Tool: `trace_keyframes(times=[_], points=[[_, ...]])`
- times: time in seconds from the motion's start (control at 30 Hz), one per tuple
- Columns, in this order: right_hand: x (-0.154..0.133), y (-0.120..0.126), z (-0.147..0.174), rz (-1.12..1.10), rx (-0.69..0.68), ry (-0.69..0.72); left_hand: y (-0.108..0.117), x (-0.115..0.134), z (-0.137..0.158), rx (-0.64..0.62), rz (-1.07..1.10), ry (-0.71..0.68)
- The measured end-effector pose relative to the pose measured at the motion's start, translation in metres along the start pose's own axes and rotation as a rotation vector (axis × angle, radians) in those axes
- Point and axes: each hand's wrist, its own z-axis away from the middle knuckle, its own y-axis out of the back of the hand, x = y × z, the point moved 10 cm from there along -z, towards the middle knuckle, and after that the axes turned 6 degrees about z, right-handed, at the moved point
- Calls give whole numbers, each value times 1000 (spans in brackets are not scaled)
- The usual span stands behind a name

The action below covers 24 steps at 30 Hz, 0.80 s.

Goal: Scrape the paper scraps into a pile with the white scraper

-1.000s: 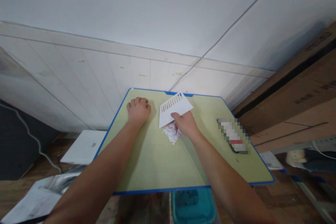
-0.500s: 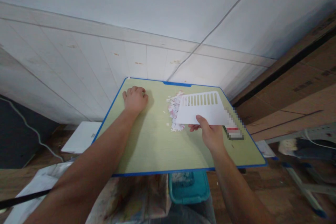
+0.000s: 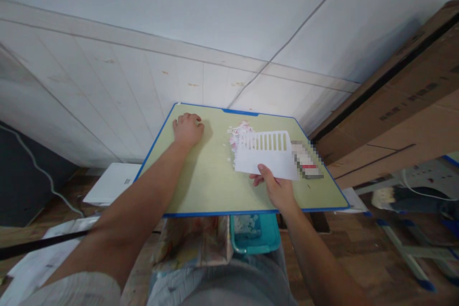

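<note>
My right hand [image 3: 278, 189] grips the near edge of a white slotted sheet [image 3: 263, 162], thumb on top and fingers beneath. A row of several long cut-out slots runs along the sheet's far side. Behind and left of the sheet lies a loose pile of small white and pinkish paper scraps [image 3: 242, 129], partly covered by it. My left hand [image 3: 188, 130] rests on the far left of the yellow-green tabletop [image 3: 208, 177], fingers apart and slightly bent, with nothing seen in it.
A pixelated flat object [image 3: 308, 161] lies on the tabletop's right side. Below the near edge are a teal bin [image 3: 256, 244] and a stained box [image 3: 197, 244]. Cardboard boxes [image 3: 405, 119] stand at the right. A white wall [image 3: 215, 76] with a cable borders the back.
The view has shifted a little. The slotted sheet has come slightly left and nearer in my right hand, covering the scraps' near part. My left hand stays on the table.
</note>
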Motion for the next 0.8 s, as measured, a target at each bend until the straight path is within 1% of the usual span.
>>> trace_keyframes(times=[0.07, 0.17, 0.33, 0.5, 0.67, 0.8], points=[[4, 3, 2, 2, 50, -23, 0, 2, 0, -8, 4, -19], [6, 3, 3, 74, 65, -5, -2, 3, -2, -10, 27, -42], [5, 5, 3, 170, 44, 31, -4, 4, -3, 5, 40, -56], [3, 6, 8, 151, 13, 37, -6, 6, -3, -12, 56, -59], [0, 19, 7, 125, 112, 58, -11, 8, -5, -18, 65, -56], [0, 20, 2, 154, 151, 71, -15, 8, -7, -17, 72, -60]])
